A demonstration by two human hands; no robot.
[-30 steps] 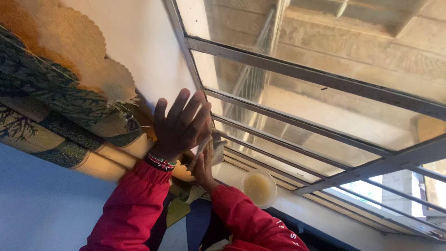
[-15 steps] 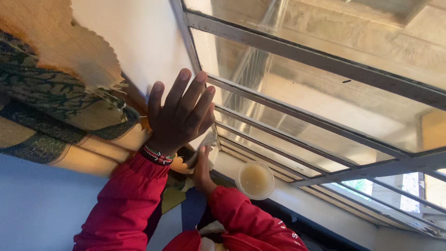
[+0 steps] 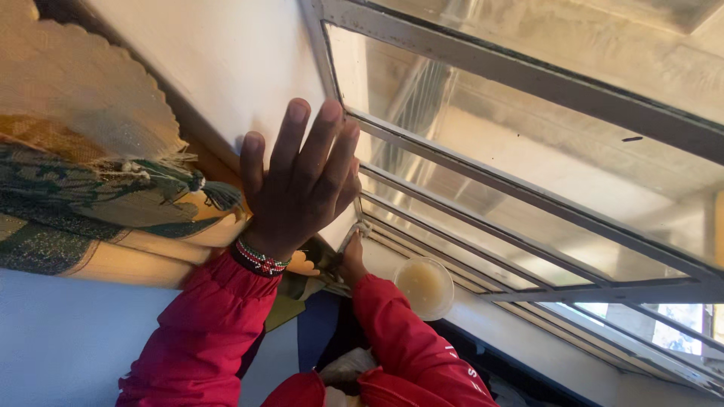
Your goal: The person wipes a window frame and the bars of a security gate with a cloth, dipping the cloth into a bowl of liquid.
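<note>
Window [image 3: 528, 143] with grey metal frame, set in a white wall [image 3: 226, 60]; patterned curtain [image 3: 90, 188] drawn to the frame's left edge. Left hand [image 3: 302, 177] – open, fingers spread – lies flat against the wall. Right hand [image 3: 352, 260] pinches a small cloth [image 3: 362, 226] at the frame's lower-left corner – probably soft, light, best bunched. Tub of pale paste [image 3: 424, 285] on the sill.

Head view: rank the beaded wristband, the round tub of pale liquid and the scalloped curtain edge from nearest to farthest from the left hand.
From the left hand, flat against the wall by the window frame:
1. Beaded wristband, on that hand's own wrist, just below it.
2. Round tub of pale liquid, on the sill, down to the right.
3. Scalloped curtain edge, up to the left.
The tub and the curtain edge are fairly close; the wristband is plainly nearest.
</note>
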